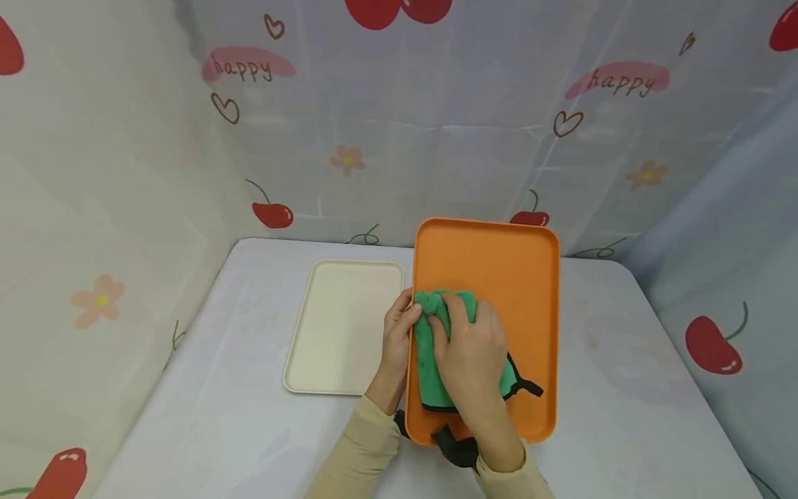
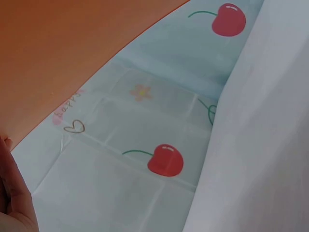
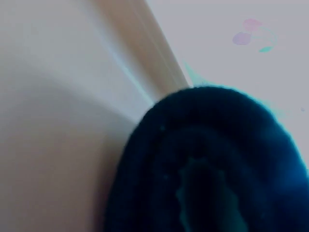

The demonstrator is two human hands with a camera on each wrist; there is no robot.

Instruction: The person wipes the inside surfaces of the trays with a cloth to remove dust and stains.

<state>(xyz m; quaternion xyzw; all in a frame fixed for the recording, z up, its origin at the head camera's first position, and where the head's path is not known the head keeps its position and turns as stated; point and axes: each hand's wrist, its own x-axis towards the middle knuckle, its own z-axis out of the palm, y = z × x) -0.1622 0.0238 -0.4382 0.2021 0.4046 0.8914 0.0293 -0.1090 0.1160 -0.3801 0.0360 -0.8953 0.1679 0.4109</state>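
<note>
Head view. The orange tray [image 1: 486, 260] is held up at a tilt over the white table [image 1: 605, 374], its long axis running away from the person and its far short edge in front of the printed curtain [image 1: 405, 180]. The left hand [image 1: 393, 346] grips its left rim, presumably to steady it against the other hand's pressure. The right hand [image 1: 470, 353], fingers bent, holds the bunched green cloth [image 1: 433, 378] against the tray's left half; the cloth's black loop [image 1: 530, 387] points right. The cream tray [image 1: 343, 326] lies flat at left, its long axis also near-to-far.

Left wrist view. The orange tray slants across the upper left, fingers [image 2: 14, 188] at its edge.

Right wrist view. A blurred dark rounded form [image 3: 207, 111] fills the foreground; the right hand's grip cannot be told here.
</note>
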